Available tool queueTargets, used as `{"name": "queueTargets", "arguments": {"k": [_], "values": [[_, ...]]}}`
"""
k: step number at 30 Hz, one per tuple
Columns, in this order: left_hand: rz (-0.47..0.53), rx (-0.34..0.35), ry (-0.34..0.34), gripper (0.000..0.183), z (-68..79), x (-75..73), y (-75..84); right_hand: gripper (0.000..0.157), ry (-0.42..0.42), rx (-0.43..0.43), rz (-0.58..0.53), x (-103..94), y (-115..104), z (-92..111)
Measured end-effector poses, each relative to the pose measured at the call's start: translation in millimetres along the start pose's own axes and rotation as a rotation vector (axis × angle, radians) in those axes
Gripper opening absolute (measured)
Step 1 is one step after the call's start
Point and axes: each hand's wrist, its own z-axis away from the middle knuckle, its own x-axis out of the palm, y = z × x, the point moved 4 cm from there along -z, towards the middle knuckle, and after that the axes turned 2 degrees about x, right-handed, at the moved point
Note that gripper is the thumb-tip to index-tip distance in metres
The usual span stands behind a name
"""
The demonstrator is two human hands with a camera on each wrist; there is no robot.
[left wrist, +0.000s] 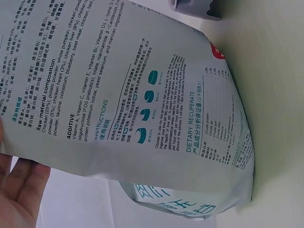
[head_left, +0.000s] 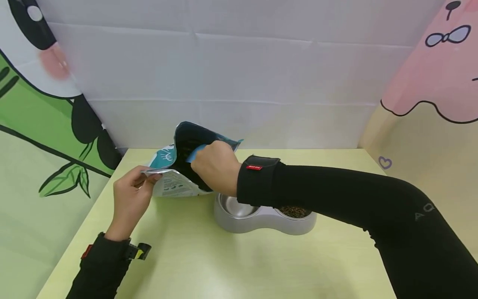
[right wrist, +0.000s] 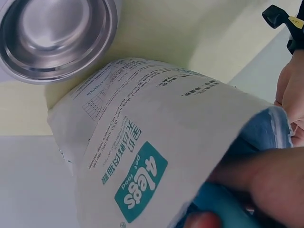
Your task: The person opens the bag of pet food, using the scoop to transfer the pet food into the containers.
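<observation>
An opened pet food bag (head_left: pixel 175 185), white and teal with a dark inside, is tilted above the table. My left hand (head_left: pixel 132 195) pinches the near left edge of its mouth; in the left wrist view, the fingers (left wrist: pixel 31 183) lie against the printed panel. My right hand (head_left: pixel 218 166) is at the bag's mouth and grips a blue scoop (head_left: pixel 196 153). In the right wrist view, the scoop (right wrist: pixel 221 206) is mostly hidden by the hand and the bag wall (right wrist: pixel 156 133). The bag's contents cannot be seen.
A grey double pet bowl (head_left: pixel 265 226) stands on the pale yellow table (head_left: pixel 224 265), under the right forearm. Its left steel dish (head_left: pixel 239 208) shows bare metal; brown kibble (head_left: pixel 294 212) lies in the right one. A white wall covering (head_left: pixel 242 70) rises behind the table.
</observation>
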Motion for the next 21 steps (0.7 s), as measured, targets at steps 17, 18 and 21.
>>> {"name": "queueTargets", "arguments": {"k": [17,18,21], "values": [[-0.025,0.018,-0.003,0.012,1.9,-1.7,2.5,0.014,-0.108,-0.046,-0.106,7.4,-4,-15],[-0.029,0.017,-0.004,0.012,1.6,-2.1,2.6,0.014,-0.111,-0.045,-0.124,7.2,-3,-17],[-0.033,0.015,-0.004,0.012,0.6,-3.1,3.4,0.015,-0.117,-0.040,-0.192,7.2,0,-21]]}}
